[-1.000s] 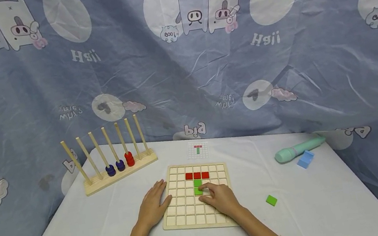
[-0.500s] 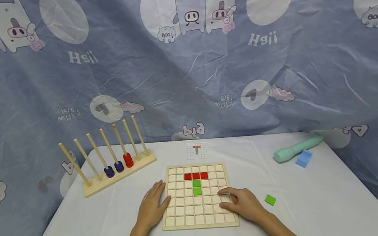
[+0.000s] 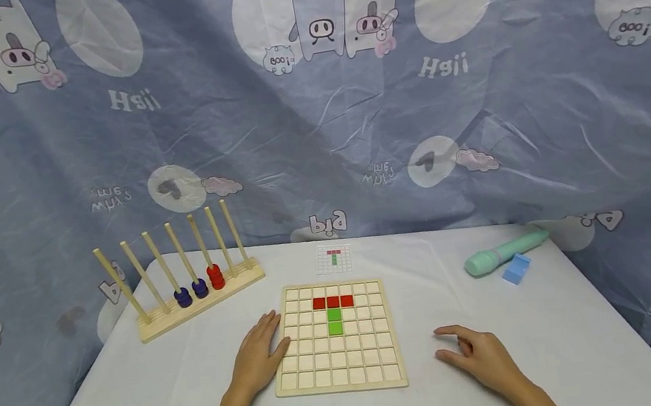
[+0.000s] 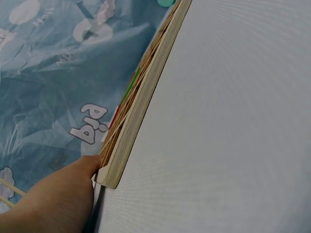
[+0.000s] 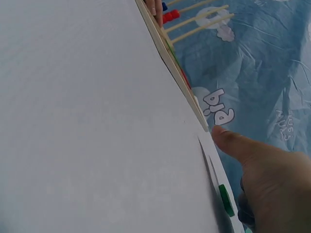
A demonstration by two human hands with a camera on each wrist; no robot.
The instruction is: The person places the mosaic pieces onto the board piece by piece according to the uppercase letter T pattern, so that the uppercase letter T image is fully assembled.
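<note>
A square wooden grid board (image 3: 374,387) lies on the white table. Three red tiles (image 3: 333,302) form a row in it, with two green tiles (image 3: 334,321) in a column beneath the middle one. My left hand (image 3: 257,357) rests along the board's left edge, its thumb (image 4: 90,165) touching the rim. To the right of the board, my right hand (image 3: 484,359) hovers over the table, thumb and index finger apart and nothing seen between them. A loose green tile (image 5: 226,200) lies under that hand in the right wrist view; the head view hides it.
A wooden peg rack (image 3: 201,304) with blue and red beads stands back left. Behind the board lies a small pattern card (image 3: 334,258) with a red and green T. A mint-green microphone-shaped object (image 3: 506,253) and a blue block (image 3: 516,268) lie back right.
My right hand has left the lower green tile on the board and moved right, over the loose green tile. My left hand has stayed at the board's edge.
</note>
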